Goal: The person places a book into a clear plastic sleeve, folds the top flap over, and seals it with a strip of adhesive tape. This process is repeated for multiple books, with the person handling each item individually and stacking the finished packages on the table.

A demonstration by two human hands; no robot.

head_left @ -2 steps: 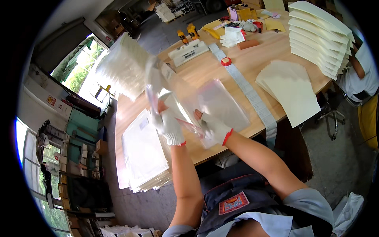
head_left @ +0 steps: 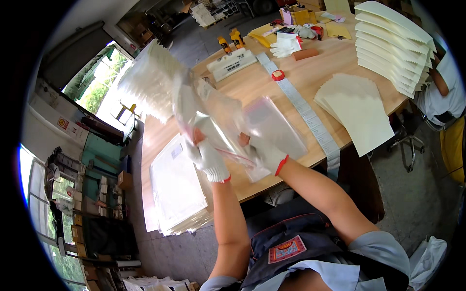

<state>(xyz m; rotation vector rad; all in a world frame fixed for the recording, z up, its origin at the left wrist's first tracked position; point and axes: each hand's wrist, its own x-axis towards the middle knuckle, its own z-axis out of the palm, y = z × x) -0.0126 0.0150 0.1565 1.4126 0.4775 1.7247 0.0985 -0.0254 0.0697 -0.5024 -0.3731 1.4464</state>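
A clear plastic bag (head_left: 218, 114) is raised above the table between my two hands, its upper part creased and reflecting light. My left hand (head_left: 208, 159), in a white knitted glove with bare fingertips showing, is closed on the bag's near left part. Gloved the same way, my right hand (head_left: 264, 154) grips its near right edge, close to a red-tinted strip. Under and beside my right hand lies a pile of flat clear bags (head_left: 276, 127). To the left of my left hand is a stack of white sheets in clear sleeves (head_left: 175, 186).
A tall sleeved stack (head_left: 150, 80) stands at the far left of the table (head_left: 357, 60). A paper strip (head_left: 308, 114) with a red round object (head_left: 278, 75) crosses the middle. Cream sheets (head_left: 357, 109) and a fanned cream pile (head_left: 393, 48) lie right, near another person's arm (head_left: 441, 80).
The bag's upper part has spread wider, its right side opening out toward the right. Both hands keep hold of it and have shifted only slightly.
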